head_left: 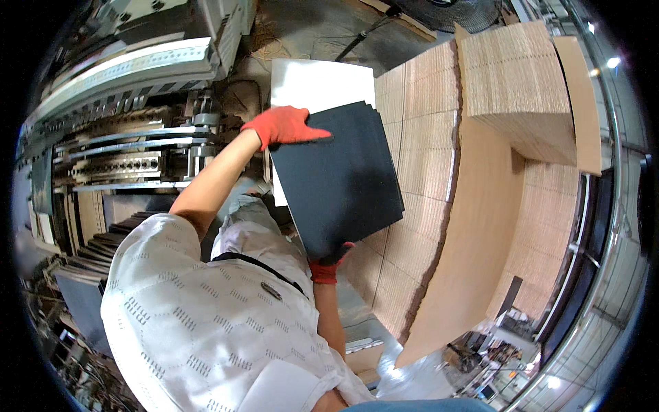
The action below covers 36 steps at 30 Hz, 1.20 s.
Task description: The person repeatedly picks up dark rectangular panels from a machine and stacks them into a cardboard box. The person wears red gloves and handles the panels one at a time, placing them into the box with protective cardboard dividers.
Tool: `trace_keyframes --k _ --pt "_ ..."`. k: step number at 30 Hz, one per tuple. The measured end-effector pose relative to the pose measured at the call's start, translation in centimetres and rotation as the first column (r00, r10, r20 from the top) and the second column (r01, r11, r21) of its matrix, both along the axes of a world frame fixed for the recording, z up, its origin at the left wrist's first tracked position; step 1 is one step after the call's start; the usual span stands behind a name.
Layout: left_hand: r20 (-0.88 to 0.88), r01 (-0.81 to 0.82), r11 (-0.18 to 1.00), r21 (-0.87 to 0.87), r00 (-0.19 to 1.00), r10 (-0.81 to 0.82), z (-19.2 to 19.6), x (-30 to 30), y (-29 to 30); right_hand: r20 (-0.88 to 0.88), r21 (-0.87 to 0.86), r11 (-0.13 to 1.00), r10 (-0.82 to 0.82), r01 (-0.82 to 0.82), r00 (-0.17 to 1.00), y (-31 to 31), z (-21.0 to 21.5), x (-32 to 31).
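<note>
A small stack of black cardboard sheets (pixel 343 178) is held tilted in front of my body, its edges slightly fanned on the right. My left hand (pixel 287 127), in a red glove, grips the upper left edge with the thumb lying over the top sheet. Lower down, my right hand (pixel 331 264), also red-gloved, holds the bottom edge. Its fingers are mostly hidden under the sheets. Behind the black stack shows a white board or surface (pixel 322 79), partly covered by it.
Tall stacks of corrugated cardboard (pixel 419 165) stand close on the right, with a large brown sheet (pixel 473 226) and another pile (pixel 518 82) on them. A machine with metal rails (pixel 137 147) is on the left. Dark sheets (pixel 103 250) lie below it. A fan (pixel 446 10) stands at the back.
</note>
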<state>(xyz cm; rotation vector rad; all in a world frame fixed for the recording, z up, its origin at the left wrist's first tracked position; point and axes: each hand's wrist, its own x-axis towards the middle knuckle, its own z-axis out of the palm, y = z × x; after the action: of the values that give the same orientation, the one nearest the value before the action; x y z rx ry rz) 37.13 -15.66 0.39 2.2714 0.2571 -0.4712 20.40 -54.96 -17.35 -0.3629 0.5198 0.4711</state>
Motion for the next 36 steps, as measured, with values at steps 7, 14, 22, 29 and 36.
trace_keyframes --k 7,14,22,29,36 --pt "0.018 -0.267 0.958 -0.101 0.963 0.27 -1.3 -8.2 -5.8 0.159 -0.616 0.78 0.258 -0.108 0.953 0.3 13.8 6.7" --pt "-0.423 -0.558 0.179 -0.81 0.769 0.48 -3.9 -9.9 -11.8 0.095 -0.962 0.255 0.654 -0.101 0.75 -2.9 26.4 18.8" --pt "-0.426 -0.302 0.57 -0.764 0.9 -0.095 -6.7 -8.0 -11.0 -0.25 -0.524 -0.474 0.88 0.708 0.404 9.9 35.4 23.8" --pt "0.461 -0.105 0.59 -0.8 0.522 0.717 0.5 -4.2 -1.9 -0.084 -0.443 -0.401 0.909 0.802 0.409 11.2 34.3 19.4" --pt "0.192 0.075 0.346 -0.935 0.929 0.316 1.7 6.8 4.0 -0.025 -0.496 -0.393 0.898 0.775 0.439 12.6 35.0 17.0"
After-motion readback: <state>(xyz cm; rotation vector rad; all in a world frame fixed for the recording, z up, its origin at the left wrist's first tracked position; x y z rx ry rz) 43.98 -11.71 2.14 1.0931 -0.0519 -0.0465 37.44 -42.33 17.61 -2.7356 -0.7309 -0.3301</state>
